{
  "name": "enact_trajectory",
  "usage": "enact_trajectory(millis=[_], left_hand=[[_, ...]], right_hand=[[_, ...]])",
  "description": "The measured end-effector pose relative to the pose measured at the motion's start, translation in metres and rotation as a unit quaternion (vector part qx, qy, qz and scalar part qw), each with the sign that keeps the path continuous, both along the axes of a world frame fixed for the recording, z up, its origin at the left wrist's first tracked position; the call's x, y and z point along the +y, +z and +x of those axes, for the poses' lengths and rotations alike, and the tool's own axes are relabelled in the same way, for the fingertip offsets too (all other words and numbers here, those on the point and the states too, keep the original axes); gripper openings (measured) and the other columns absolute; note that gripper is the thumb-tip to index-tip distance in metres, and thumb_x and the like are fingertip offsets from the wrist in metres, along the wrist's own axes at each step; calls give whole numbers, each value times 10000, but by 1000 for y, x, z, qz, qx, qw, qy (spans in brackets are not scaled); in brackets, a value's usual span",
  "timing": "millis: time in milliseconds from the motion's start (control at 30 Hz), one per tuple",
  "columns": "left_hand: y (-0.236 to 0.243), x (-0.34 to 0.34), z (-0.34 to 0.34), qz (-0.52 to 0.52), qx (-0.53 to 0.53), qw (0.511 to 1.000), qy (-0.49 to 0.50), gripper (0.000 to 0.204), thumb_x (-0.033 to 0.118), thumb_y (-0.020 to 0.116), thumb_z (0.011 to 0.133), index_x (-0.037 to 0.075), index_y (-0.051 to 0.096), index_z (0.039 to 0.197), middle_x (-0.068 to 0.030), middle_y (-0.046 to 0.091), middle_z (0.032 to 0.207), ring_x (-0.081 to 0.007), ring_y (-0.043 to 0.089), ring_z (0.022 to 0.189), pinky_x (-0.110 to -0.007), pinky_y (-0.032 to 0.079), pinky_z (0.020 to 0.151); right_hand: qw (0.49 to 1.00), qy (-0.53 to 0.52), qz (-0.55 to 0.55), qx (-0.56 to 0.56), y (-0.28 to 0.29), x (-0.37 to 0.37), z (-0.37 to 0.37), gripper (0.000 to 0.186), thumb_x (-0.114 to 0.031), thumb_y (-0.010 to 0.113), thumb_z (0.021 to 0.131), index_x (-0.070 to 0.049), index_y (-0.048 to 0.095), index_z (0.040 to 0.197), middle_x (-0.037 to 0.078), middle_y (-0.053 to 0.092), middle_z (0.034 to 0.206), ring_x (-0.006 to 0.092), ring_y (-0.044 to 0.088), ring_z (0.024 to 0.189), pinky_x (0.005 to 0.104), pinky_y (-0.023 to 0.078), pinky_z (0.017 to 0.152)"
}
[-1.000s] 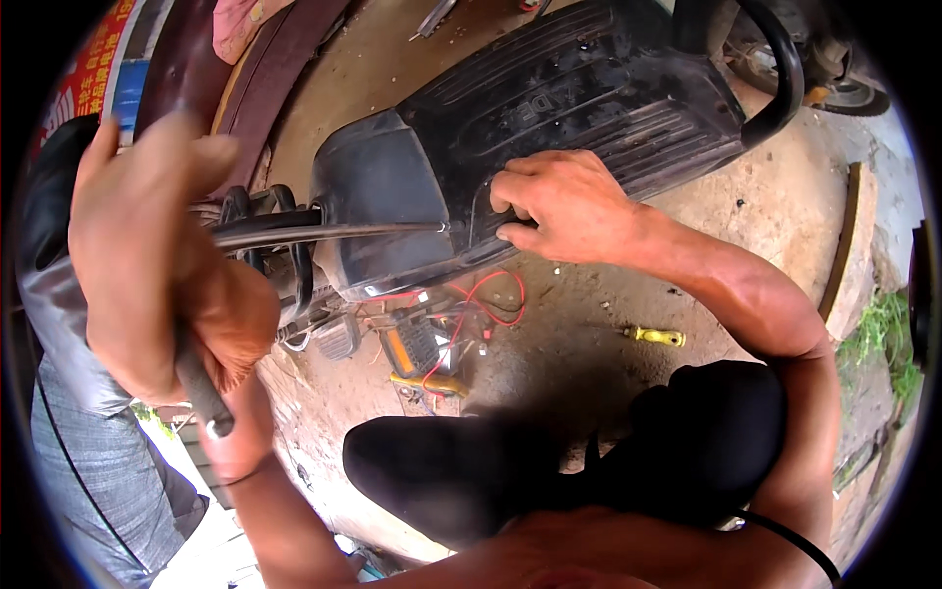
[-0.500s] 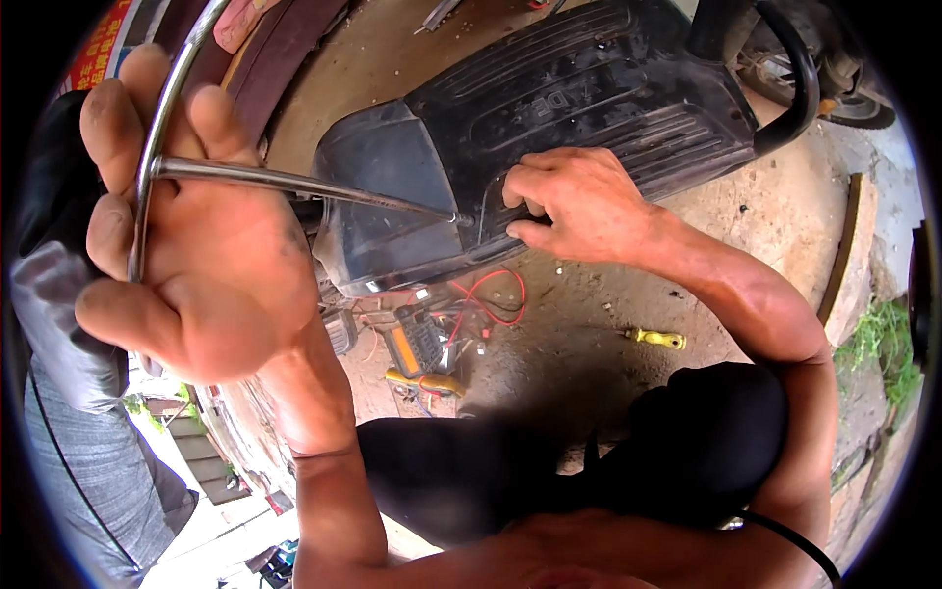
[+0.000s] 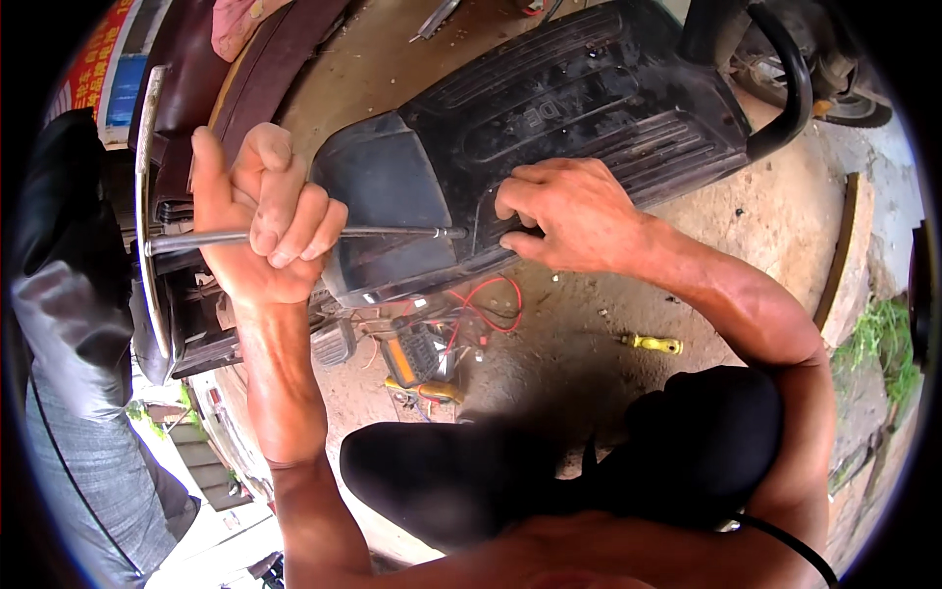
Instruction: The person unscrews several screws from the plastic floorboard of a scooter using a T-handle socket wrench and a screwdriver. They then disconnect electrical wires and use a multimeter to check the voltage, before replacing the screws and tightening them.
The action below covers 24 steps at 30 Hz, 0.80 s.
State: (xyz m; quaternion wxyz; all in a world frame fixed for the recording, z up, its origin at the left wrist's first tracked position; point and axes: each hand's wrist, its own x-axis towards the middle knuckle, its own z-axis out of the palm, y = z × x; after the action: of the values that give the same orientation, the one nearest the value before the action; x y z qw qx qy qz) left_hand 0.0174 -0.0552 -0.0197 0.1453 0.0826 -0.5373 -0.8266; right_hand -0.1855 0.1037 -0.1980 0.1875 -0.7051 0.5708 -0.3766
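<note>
My left hand (image 3: 275, 211) has its fingers curled around the shaft of a chrome T-handle socket wrench (image 3: 383, 232). The wrench's long crossbar stands out beyond the wrist side of the hand. Its socket end meets the black plastic footboard (image 3: 549, 118) of a vehicle, close to the seam with a smooth grey-black panel (image 3: 388, 187). My right hand (image 3: 574, 216) is closed at the footboard's near edge, just right of the socket, with fingers bent over the edge and thumb below. What lies under those fingertips is hidden.
A yellow-handled screwdriver (image 3: 655, 344) lies on the dirt floor. Red wire (image 3: 500, 304), a black and orange device (image 3: 407, 353) and a yellow tool (image 3: 432, 391) lie below the footboard. A person in grey trousers (image 3: 83, 461) is at the left. A black tubular bar (image 3: 800, 88) curves at upper right.
My left hand was spread open, palm against the crossbar. It has dropped back along the wrench and now wraps the shaft, and the crossbar has turned. My right hand stays nearly in place.
</note>
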Motion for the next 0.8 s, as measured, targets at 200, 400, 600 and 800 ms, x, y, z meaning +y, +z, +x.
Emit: enact_trajectory(millis=[200,400,600,800], left_hand=[[1,10,44,-2,12,1000,12,638,543,270,1126,10,612,1049,45,372,496,-92,336,382,-279,291,434],[1,15,7,40,-42,995,82,488,401,398,1131,25,641,938,32,383,486,-79,290,358,-267,238,385],[-2,44,23,22,-2,988,150,291,254,517,1060,8,599,929,-2,445,509,-89,346,370,-265,245,355],[2,56,25,-280,-37,925,256,206,191,570,1009,89,646,1172,-35,656,1087,-114,612,1004,-293,522,824]], right_hand=[[998,38,-34,19,11,-25,31,260,-247,793,804,-84,623,913,99,653,882,348,674,883,481,537,760],[986,4,-81,-147,87,-1,12,144,-66,802,821,-21,666,802,86,615,715,210,595,619,359,481,596],[867,56,-485,95,239,-13,61,349,-248,719,842,-18,676,1101,178,651,1128,363,626,1035,487,489,930],[876,18,-457,155,232,-48,84,234,-316,757,826,-98,694,885,32,619,820,273,593,808,440,423,839]])
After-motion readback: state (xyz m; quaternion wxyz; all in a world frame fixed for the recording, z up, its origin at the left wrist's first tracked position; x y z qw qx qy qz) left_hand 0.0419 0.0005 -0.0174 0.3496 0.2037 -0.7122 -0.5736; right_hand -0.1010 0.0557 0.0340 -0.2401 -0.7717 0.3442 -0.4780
